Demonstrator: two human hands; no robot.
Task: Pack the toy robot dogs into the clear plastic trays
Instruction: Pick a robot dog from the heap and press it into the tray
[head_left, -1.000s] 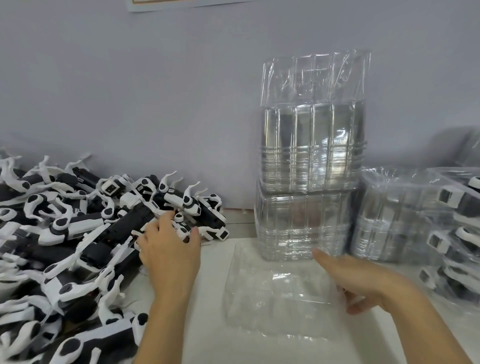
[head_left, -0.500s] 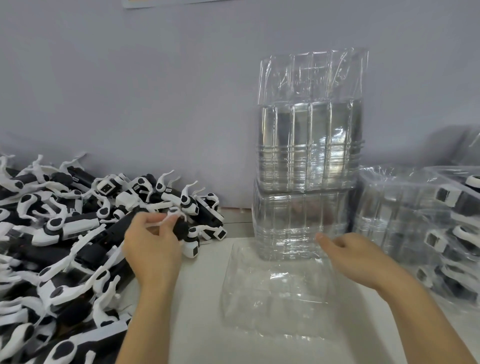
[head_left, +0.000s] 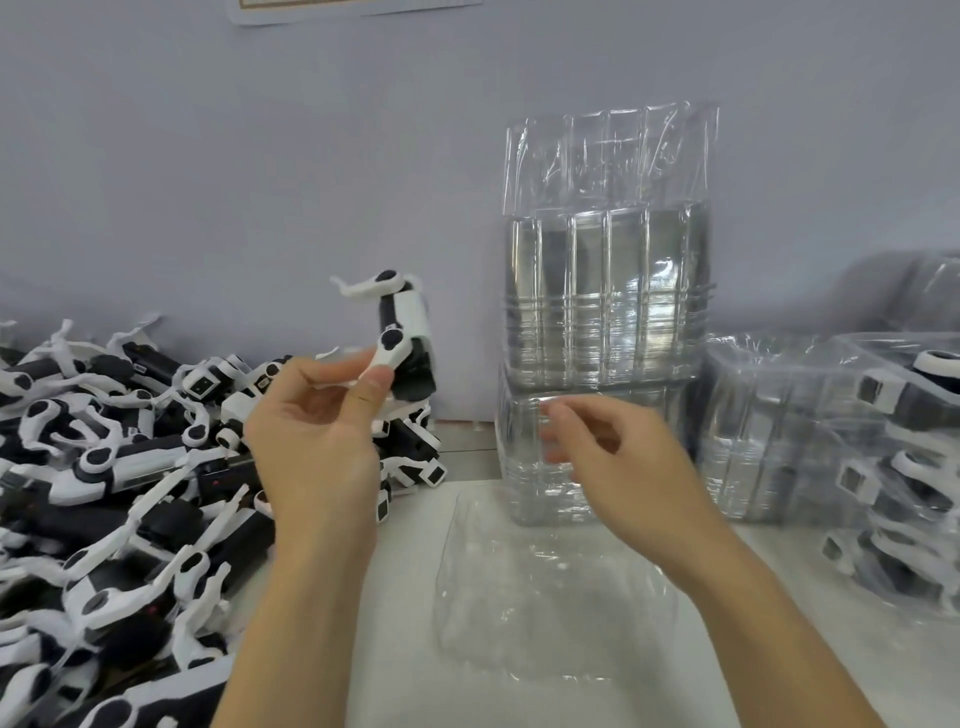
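Black-and-white toy dog (head_left: 402, 332) pinched in left hand (head_left: 317, 431); right hand (head_left: 618, 457) loosely curled, empty.

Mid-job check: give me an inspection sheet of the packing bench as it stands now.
Surface: white table.
Job's things: lifted toy dog in left hand; empty tray flat in front; toy dog pile at left.
Clutter: tall tray stack behind; packed trays at right.
Grippers: left hand pinches a dog's leg; right hand above the tray, fingers loosely curled, holding nothing.
Cables: nothing seen.
Surroundings: grey wall.
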